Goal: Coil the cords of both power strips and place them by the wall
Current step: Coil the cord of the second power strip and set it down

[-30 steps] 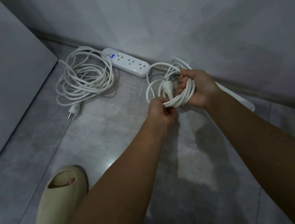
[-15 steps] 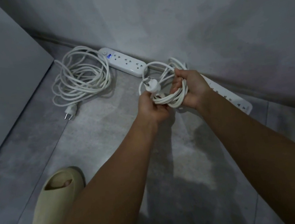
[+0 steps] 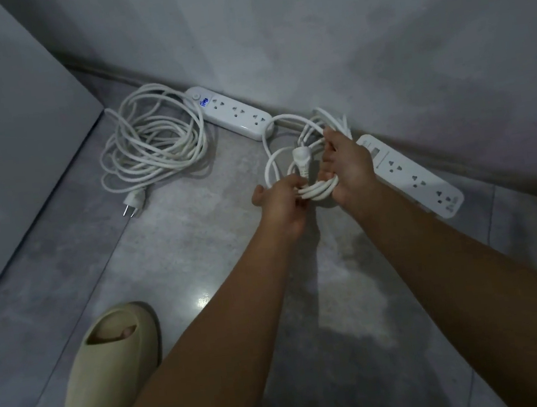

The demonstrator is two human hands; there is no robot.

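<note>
— Swung down into the loops since a moment ago: plug (image 3: 301, 159), fed by left fingers (image 3: 296, 189) pinched on the coil (image 3: 319, 188).
— Right fingers (image 3: 329, 148) wrapped round the same coil, above the floor (image 3: 198, 245), beside strip (image 3: 412, 175). Nearly tied; other strip (image 3: 232, 111) already by wall (image 3: 342, 42).

Two bare forearms in view, no sleeves visible up to the frame edge. No watch, rings or bracelets on either wrist or on the fingers that show. Left hand (image 3: 281, 207) and right hand (image 3: 350, 166) both bare, no gloves. One foot at lower left in a beige foam slide sandal (image 3: 111, 368), thick moulded upper with an oval cut-out, toes showing through it, no sock
</note>
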